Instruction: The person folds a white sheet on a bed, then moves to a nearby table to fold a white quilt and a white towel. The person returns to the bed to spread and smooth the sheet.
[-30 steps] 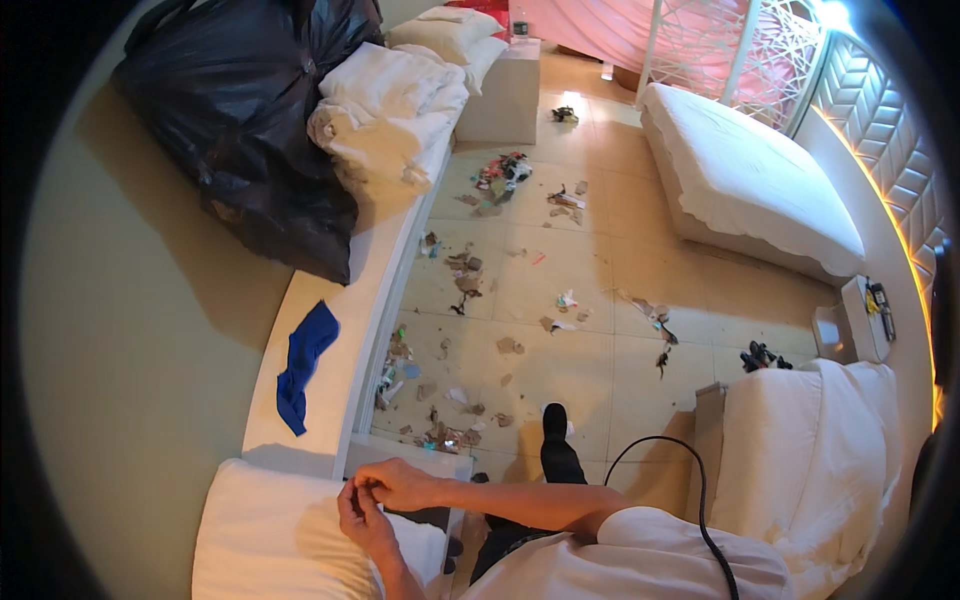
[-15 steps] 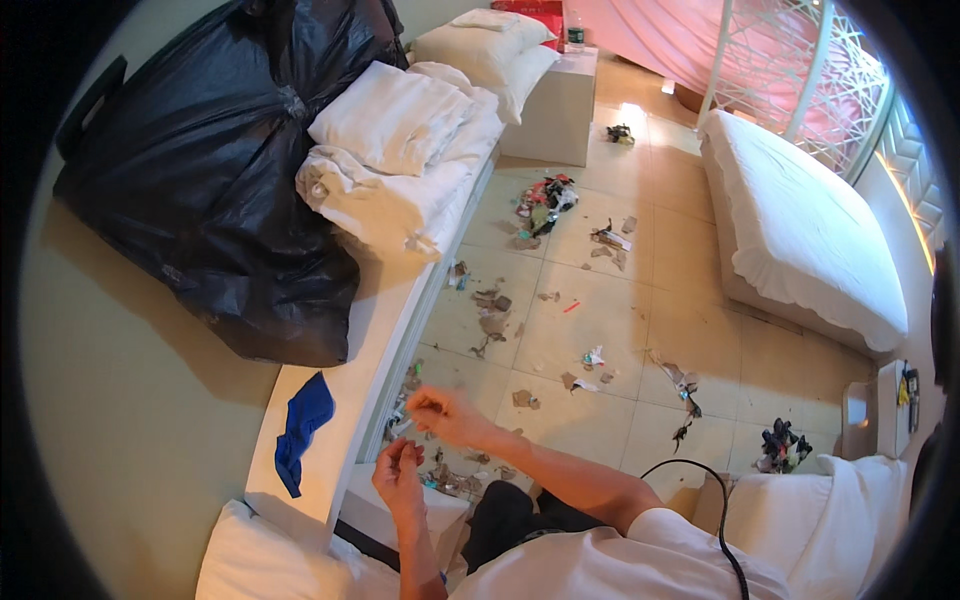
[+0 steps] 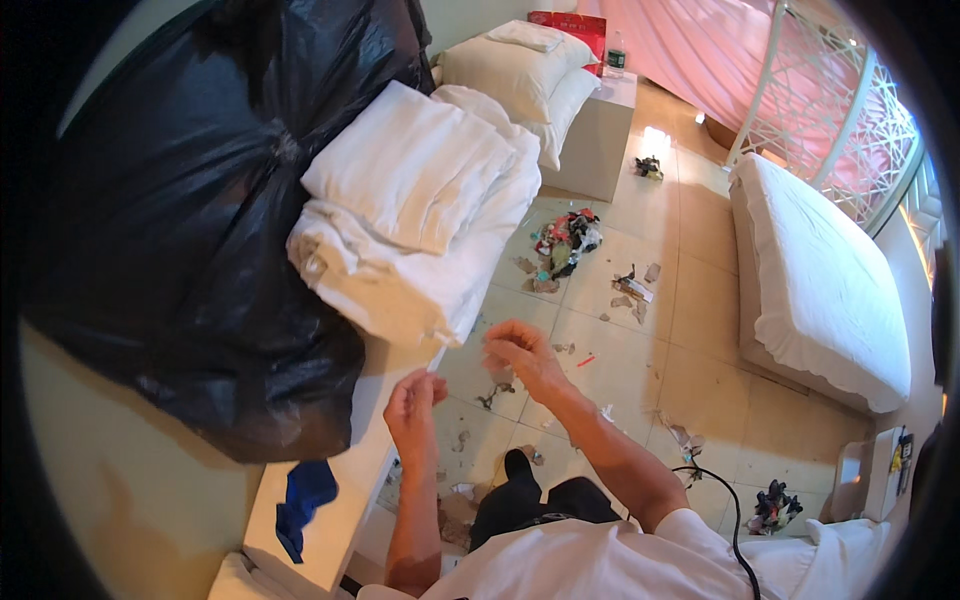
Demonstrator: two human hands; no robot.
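My left hand (image 3: 412,402) is raised beside the edge of the white ledge (image 3: 385,400), its fingers curled in. To its right, over the tiled floor, my right hand (image 3: 525,358) has its fingers bent toward the thumb, with the tips slightly blurred. The two hands are apart. What either hand holds, if anything, is too small or smeared to make out. Just beyond them on the ledge lie folded white linens (image 3: 415,170), and a large black plastic bag (image 3: 200,250) bulges to their left. A blue cloth (image 3: 305,505) rests on the ledge's near end.
Torn scraps and litter are strewn over the tiled floor (image 3: 690,330), with a larger litter heap (image 3: 568,243) near the ledge. White pillows (image 3: 520,70) sit by a white cabinet (image 3: 600,140) at the back. A white-covered bed (image 3: 820,270) stands to the right.
I have moved forward along the ledge, so the black bag and linens appear nearer. Both hands are higher and farther ahead, with the right hand shifted rightward.
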